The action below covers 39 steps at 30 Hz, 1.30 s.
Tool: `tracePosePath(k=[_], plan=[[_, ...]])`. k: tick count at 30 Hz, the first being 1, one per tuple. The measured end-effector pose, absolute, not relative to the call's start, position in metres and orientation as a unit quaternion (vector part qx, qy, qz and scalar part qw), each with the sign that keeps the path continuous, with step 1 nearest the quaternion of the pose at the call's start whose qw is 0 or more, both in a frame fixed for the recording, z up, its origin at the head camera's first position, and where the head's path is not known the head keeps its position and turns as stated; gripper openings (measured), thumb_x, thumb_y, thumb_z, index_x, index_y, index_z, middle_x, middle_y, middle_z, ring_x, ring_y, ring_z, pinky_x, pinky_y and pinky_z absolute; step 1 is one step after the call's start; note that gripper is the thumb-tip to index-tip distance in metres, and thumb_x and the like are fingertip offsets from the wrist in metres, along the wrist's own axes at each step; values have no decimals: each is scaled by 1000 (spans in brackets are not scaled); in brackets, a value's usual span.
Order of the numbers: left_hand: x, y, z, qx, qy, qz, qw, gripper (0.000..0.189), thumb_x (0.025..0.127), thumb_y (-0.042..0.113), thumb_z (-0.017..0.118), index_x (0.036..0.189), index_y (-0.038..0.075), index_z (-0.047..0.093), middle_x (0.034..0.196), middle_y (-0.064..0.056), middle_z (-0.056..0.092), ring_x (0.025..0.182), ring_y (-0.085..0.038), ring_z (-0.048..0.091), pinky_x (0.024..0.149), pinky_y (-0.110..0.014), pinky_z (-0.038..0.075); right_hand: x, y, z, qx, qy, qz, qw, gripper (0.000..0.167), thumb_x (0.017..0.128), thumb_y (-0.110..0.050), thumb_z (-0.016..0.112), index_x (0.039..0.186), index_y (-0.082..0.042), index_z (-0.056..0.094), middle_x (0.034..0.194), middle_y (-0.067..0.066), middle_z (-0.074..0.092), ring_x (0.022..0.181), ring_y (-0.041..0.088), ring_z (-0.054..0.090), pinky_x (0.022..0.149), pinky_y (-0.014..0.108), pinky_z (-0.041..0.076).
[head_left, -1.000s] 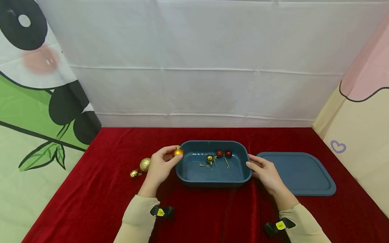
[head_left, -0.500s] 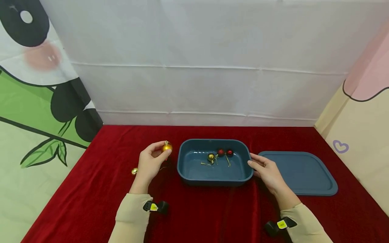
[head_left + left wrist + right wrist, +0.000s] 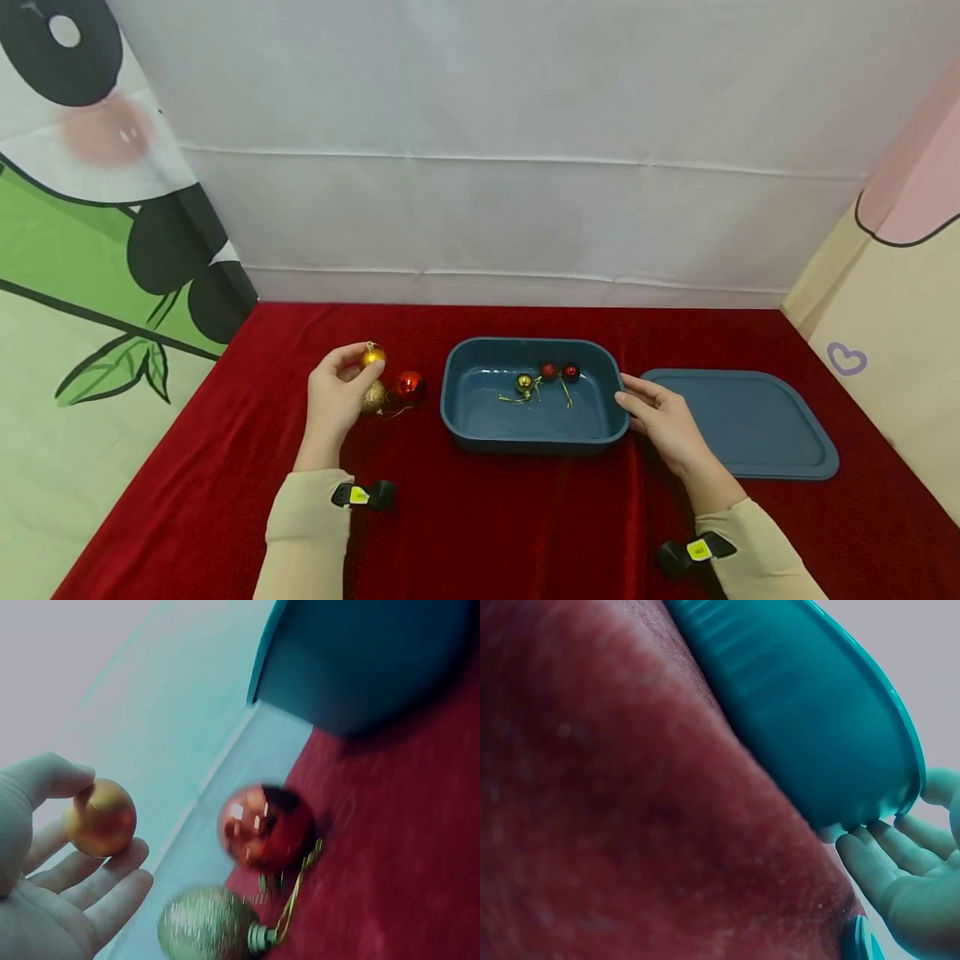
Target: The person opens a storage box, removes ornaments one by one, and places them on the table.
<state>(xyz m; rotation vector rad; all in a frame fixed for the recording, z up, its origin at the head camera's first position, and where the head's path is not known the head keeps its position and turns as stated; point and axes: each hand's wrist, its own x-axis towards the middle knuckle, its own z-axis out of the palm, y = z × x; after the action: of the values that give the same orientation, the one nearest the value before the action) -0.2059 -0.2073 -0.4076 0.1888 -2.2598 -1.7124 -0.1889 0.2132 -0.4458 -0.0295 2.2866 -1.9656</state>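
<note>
In the head view my left hand (image 3: pixel 333 400) pinches a small gold bauble (image 3: pixel 372 355) between thumb and fingers, raised above the cloth. Just below it lie a shiny red bauble (image 3: pixel 408 387) and a glittery gold bauble (image 3: pixel 373 397) with a gold cord; the left wrist view shows both slightly blurred. My right hand (image 3: pixel 667 425) holds the right end of a blue plastic box (image 3: pixel 480 437), thumb at the rim and fingers (image 3: pixel 900 847) against the outer wall. Inside the box are a small gold bauble (image 3: pixel 524 383) and two small red baubles (image 3: pixel 571 372), with gold strings.
A flat blue lid (image 3: pixel 742 425) lies to the right of the box, behind my right hand. Red velvety cloth (image 3: pixel 495 525) covers the table. A white fabric backdrop (image 3: pixel 480 208) stands behind, with printed panels at both sides.
My left hand has moved left, away from the box, carrying the gold bauble. The red bauble beside it has come into view. My right hand stays at the box.
</note>
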Motion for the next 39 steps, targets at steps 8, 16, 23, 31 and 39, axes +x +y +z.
tracePosePath(k=[8,16,23,31,39], plan=[[-207,-230,-416,120,-774,-601,160,37,87,13,67,121,3,58,110,-1,56,85,3,58,68,-10,48,-188,213,-445,-10,759,-648,63,60,95,-30,57,143,-2,37,140,26,44,99,-1,62,82,20,52],[-207,-239,-424,150,-770,-600,158,38,87,10,65,121,0,53,114,-7,53,82,6,56,66,-8,45,-187,212,-444,-10,759,-649,61,59,95,-30,57,143,-1,38,140,26,45,98,0,63,82,21,52],[-207,-247,-434,170,-778,-586,148,41,87,12,65,125,2,53,117,-10,54,82,7,52,67,-6,44,-187,212,-443,-8,759,-649,59,58,95,-28,57,143,-1,38,139,26,45,98,0,63,81,20,53],[-205,-253,-439,178,-817,-534,124,43,88,16,62,129,4,56,124,-15,58,88,-2,52,64,-7,42,-187,212,-443,-11,759,-649,59,58,95,-29,57,143,-1,39,139,27,45,98,0,63,81,20,52],[-205,-254,-443,177,-846,-488,123,44,88,19,62,128,4,56,122,-20,60,107,-27,57,63,-10,41,-187,212,-443,-13,757,-650,59,59,95,-28,56,143,1,37,140,27,44,98,-1,62,81,20,52]])
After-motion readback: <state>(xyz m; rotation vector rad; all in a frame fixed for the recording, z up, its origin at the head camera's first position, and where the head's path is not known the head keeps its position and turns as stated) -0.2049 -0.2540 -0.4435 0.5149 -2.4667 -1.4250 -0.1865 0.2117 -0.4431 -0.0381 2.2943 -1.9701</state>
